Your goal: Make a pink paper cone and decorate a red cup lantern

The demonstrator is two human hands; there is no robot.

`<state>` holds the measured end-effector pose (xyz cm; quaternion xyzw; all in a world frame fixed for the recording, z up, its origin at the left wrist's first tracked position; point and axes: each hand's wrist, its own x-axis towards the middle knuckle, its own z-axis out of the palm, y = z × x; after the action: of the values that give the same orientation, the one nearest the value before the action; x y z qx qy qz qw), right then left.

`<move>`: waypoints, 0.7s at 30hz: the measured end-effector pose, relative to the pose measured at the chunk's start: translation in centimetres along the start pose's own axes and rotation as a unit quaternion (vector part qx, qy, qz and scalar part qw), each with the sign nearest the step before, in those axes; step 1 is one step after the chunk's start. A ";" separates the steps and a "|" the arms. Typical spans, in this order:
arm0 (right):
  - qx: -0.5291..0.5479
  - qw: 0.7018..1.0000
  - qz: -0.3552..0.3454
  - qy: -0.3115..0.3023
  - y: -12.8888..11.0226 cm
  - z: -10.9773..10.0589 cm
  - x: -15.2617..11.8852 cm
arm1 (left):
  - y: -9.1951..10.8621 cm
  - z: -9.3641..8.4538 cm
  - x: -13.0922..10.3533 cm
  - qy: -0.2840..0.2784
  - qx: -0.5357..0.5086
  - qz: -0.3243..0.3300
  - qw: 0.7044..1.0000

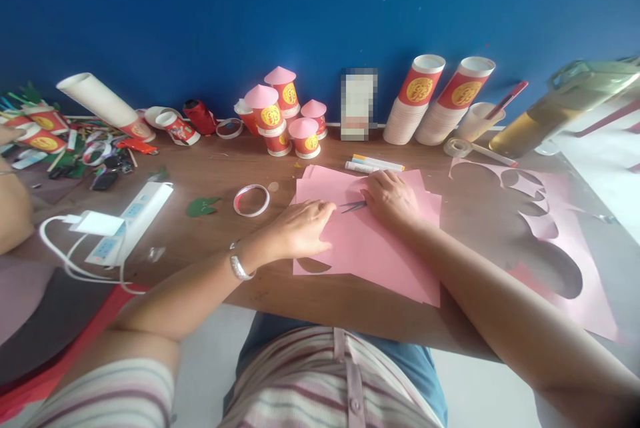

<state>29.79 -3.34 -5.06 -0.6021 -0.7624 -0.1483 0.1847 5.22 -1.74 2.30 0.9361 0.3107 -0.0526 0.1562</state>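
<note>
On the head view, I've got the pink paper (pixel 385 261) spread in overlapping sheets — everything else I place from that. My left hand (pixel 305 228) is over its left part, thumb well apart from loosely bent fingers, nothing visible between them; whether it presses down, I can't tell. My right hand (pixel 393 200) is over the far part, fingers curled over the handle end of the scissors (pixel 354 206). It hides the handles, so how firmly it grips I can't tell. The blades lie slightly parted above the paper, pointing left. Markers (pixel 377 163) lie just beyond the paper, a white ring (pixel 237 203) to its left, a cut-out pink sheet (pixel 595 275) to its right. I'd judge this as positioning scissors and sheets — any cut from here calls for secure handles and steady, flat paper.
</note>
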 end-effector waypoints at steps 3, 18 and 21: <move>0.018 1.000 -0.004 0.005 0.2 0.0 0.0 | -0.1 -0.5 0.3 -0.025 -0.007 -0.011 1.000; 0.303 0.944 0.125 0.040 0.1 -2.0 0.2 | -2.1 -0.7 2.1 0.071 -0.458 -0.065 0.883; 0.455 0.873 0.177 -0.011 -0.5 -2.4 0.1 | -2.5 -0.7 2.5 0.157 -0.499 -0.099 0.847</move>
<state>29.54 -4.47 -2.88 -0.5779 -0.6284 0.2568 0.4530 5.76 1.76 1.86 0.6922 0.4062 0.2416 0.5454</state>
